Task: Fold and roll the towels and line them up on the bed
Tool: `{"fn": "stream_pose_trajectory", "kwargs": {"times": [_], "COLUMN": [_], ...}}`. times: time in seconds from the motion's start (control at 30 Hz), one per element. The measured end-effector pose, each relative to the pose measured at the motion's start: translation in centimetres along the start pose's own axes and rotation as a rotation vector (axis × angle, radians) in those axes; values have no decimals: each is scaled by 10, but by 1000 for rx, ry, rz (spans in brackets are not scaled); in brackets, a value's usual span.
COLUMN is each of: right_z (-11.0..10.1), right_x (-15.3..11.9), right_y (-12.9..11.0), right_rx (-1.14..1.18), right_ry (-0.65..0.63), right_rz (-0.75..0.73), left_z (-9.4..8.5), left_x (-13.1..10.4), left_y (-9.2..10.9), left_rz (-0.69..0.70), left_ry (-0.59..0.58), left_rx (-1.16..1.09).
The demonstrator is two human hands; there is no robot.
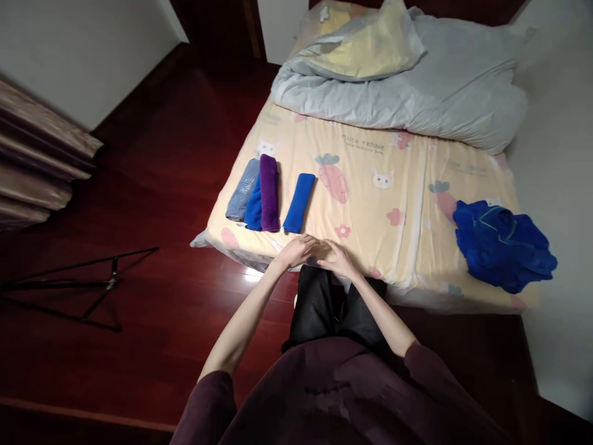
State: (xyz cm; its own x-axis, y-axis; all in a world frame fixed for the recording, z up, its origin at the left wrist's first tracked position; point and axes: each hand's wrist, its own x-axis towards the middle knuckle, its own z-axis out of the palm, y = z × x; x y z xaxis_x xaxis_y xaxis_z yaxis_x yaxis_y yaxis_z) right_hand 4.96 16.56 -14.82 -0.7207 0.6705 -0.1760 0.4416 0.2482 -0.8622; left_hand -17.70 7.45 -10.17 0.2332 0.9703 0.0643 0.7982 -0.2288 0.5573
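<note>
Over the near edge of the bed, my left hand [300,249] and my right hand [338,259] are close together, with their fingertips almost meeting. The fingers of both are loosely bent and somewhat apart, and I see nothing in either. Just beyond my left hand lies a folded blue towel [300,203]. To its left, a folded purple towel [269,194] rests against another blue towel [254,207], which is partly hidden. A rolled or folded grey towel [241,191] is at the outer left of that group. Far to the right sits a crumpled blue cloth [503,247] with a light green line.
The bed has a yellow sheet [365,210] printed with carrots and rabbits. At its far end are a bunched grey quilt [454,80] and a yellow pillow [370,46]. Black tripod legs [99,284] stand on the dark red floor at left, near a curtain [41,154].
</note>
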Motion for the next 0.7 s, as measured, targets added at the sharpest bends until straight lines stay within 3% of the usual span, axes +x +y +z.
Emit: {"fn": "stream_pose_trajectory", "kwargs": {"times": [0.07,0.13,0.23,0.3,0.47,0.6,0.7], "right_z": [-1,-5,-23,-46,-141,-235,-306], "right_x": [-26,-50,-82,-99,-140,-174,-193], "right_y": [15,25,34,40,71,106,131], "right_rx": [51,112,213,257,193,34,-119], "right_ry": [-49,-86,-74,-5,361,730,921], "right_rz": [11,43,106,128,175,223,280], "left_z": [17,30,38,37,26,18,14], "left_x": [8,16,34,53,109,140,154], "left_y": [2,4,-1,-10,-38,-56,-68], "left_rz": [-7,-18,-44,-96,-242,-234,-255], "left_ry": [-195,-271,-240,-174,-2,-21,-19], "left_rx": [17,50,116,183,375,413,430]}}
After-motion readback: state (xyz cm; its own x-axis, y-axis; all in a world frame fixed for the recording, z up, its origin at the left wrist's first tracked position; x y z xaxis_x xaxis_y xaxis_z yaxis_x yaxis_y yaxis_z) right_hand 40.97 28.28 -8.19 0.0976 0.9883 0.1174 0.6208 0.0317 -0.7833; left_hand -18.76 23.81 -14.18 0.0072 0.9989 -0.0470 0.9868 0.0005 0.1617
